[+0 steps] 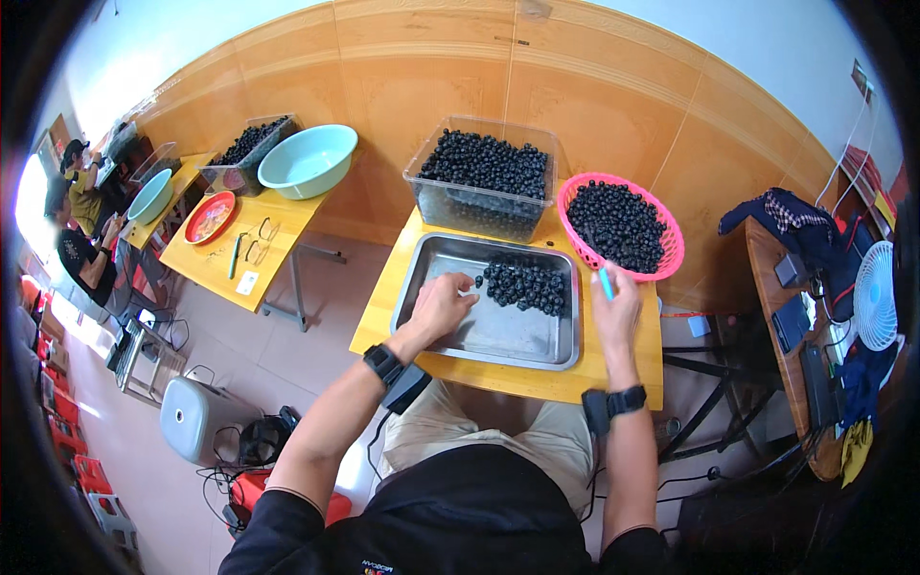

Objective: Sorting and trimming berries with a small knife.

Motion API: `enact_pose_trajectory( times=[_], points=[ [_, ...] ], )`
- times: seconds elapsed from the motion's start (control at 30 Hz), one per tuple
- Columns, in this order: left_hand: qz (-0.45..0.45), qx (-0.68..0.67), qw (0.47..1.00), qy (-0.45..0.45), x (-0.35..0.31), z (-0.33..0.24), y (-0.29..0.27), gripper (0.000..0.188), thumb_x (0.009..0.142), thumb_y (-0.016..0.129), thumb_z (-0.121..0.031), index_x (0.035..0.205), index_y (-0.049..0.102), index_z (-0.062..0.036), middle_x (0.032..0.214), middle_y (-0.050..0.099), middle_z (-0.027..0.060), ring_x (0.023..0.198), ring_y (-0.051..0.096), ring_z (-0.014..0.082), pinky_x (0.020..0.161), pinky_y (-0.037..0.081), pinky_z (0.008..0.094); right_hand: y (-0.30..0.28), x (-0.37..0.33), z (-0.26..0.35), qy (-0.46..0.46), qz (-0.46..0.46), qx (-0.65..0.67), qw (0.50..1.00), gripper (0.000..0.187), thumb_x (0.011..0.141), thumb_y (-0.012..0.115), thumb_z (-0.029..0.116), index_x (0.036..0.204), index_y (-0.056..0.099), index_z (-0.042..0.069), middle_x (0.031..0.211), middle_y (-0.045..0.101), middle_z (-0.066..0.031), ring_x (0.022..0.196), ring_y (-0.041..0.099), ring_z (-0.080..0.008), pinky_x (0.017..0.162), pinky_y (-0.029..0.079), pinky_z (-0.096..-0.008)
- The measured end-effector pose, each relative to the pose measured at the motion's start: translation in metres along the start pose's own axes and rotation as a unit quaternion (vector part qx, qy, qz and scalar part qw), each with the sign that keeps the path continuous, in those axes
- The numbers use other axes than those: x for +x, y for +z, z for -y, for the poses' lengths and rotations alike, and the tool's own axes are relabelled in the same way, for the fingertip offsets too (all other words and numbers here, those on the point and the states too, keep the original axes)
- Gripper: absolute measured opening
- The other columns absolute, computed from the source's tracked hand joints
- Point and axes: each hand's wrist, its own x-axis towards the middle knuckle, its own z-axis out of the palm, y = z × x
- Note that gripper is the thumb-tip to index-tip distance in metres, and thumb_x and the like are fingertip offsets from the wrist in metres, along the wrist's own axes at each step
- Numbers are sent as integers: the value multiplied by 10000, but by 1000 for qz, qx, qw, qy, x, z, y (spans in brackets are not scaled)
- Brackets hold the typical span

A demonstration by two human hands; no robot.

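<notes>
My left hand [443,305] is over the left half of a metal tray [436,251], its fingers bent, with thumb and forefinger apart. One round dark berry [479,282] sits at its fingertips, beside a pile of dark berries [523,287] in the tray. My right hand [618,311] is closed around a slim teal tool [606,283], probably a knife or peeler handle; its working end cannot be made out. That hand hovers between the tray's right rim and a pink basket [676,240] heaped with the same berries.
Behind the tray stands a clear plastic bin [479,216] full of berries. On the table to the left are a pale green basin [309,163], a red plate [210,218] and glasses [261,240]. A cluttered desk [767,287] with a fan [876,295] is at right. Two people work far left.
</notes>
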Motion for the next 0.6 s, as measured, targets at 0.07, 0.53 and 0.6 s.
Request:
enact_pose_trajectory(
  times=[0.07, 0.53, 0.6],
  points=[
    [-2, 42, 999, 4, 11, 3, 5, 306, 827, 751, -218, 1077, 734, -41, 1009, 734, 182, 899, 711, 346, 812, 562, 423, -3, -26, 17, -1, 13, 29, 1000, 332, 882, 713, 138, 1161, 664, -35, 970, 687, -190, 900, 685, -327, 812, 525, -419],
    [24, 146, 988, 51, 38, 5, 26, 210, 847, 674, -158, 1003, 733, -29, 986, 703, 202, 917, 693, 367, 842, 543, 442, -37, -103, 40, 108, 62, 147, 981, 289, 880, 724, 72, 1115, 665, -84, 901, 672, -133, 784, 641, -167, 708, 513, -291],
    [41, 58, 997, 32, 33, 3, 21, 198, 866, 681, -128, 1021, 725, -14, 971, 712, 179, 887, 705, 312, 819, 554, 399, -37, -105, 39, 122, 69, 150, 979, 295, 884, 725, 75, 1125, 664, -86, 911, 675, -135, 790, 639, -161, 712, 513, -287]
  ],
)
